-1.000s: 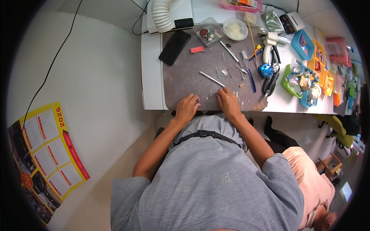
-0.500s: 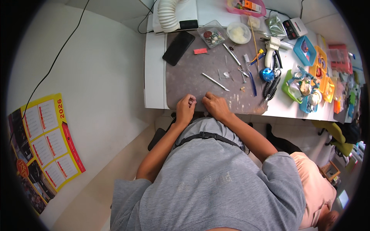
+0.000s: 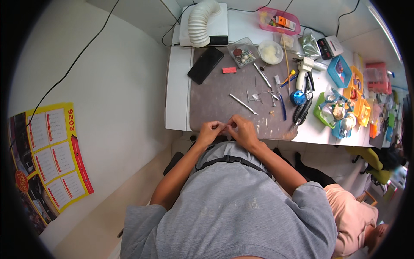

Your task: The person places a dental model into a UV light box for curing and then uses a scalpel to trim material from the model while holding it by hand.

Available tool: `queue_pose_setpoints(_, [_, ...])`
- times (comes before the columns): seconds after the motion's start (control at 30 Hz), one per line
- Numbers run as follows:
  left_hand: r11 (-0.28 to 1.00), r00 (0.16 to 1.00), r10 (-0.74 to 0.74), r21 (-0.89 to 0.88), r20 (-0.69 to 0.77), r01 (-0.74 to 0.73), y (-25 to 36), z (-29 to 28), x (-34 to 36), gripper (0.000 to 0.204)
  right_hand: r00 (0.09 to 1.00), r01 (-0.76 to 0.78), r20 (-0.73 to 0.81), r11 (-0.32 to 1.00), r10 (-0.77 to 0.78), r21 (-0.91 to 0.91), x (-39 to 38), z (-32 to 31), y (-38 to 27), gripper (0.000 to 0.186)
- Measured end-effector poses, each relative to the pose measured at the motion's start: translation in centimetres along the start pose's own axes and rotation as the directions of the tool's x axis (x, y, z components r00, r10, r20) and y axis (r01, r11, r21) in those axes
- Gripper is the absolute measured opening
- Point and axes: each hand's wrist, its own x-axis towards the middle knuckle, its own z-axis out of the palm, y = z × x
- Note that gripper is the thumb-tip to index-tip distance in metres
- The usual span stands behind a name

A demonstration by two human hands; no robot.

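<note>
My left hand (image 3: 211,132) and my right hand (image 3: 241,129) meet at the front edge of the grey-brown work mat (image 3: 207,99), fingertips pinched together. Whatever is between them is too small to make out. Just beyond my hands lies a silver knife-like tool (image 3: 243,104). Farther up the mat are small metal bits (image 3: 255,96), a red strip (image 3: 229,70), a black phone (image 3: 205,65), a second silver rod (image 3: 261,74) and a blue tweezer-like tool (image 3: 283,108).
A white hose unit (image 3: 202,26), clear box (image 3: 243,52), white bowl (image 3: 270,52) and pink tray (image 3: 265,23) stand behind. At right are a handpiece (image 3: 305,69), blue round object (image 3: 298,97) and loaded coloured trays (image 3: 320,113). A person (image 3: 349,216) in peach sits at lower right.
My right hand has moved left from beside the silver tool to meet my left hand, and their fingertips are now together. The view has shifted, so the desk appears lower in the picture.
</note>
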Motion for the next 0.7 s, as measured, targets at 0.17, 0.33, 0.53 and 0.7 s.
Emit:
queue_pose_setpoints(0.17, [0.999,0.999,-0.001,-0.053,0.05,0.004,0.0,-0.3,0.6,0.027,1.0,-0.012,-0.008,0.998,0.011,-0.054,1.0,-0.2,-1.4,0.028])
queue_pose_setpoints(0.33, [0.99,0.996,-0.005,-0.138,0.094,0.018,0.4,-0.5,0.6,0.027,1.0,-0.004,-0.029,0.999,0.003,-0.032,1.3,0.0,-1.0,0.017])
queue_pose_setpoints(0.53, [0.985,0.994,0.004,-0.174,0.106,0.015,2.0,-0.8,0.8,0.027,0.997,0.05,-0.061,0.995,-0.056,-0.091,2.4,-0.5,-1.3,0.02])
queue_pose_setpoints(0.7, [0.976,0.998,0.043,-0.214,0.05,-0.031,0.4,-1.2,2.4,0.025,0.998,0.028,-0.055,0.999,-0.03,-0.041,3.2,0.4,0.3,0.019])
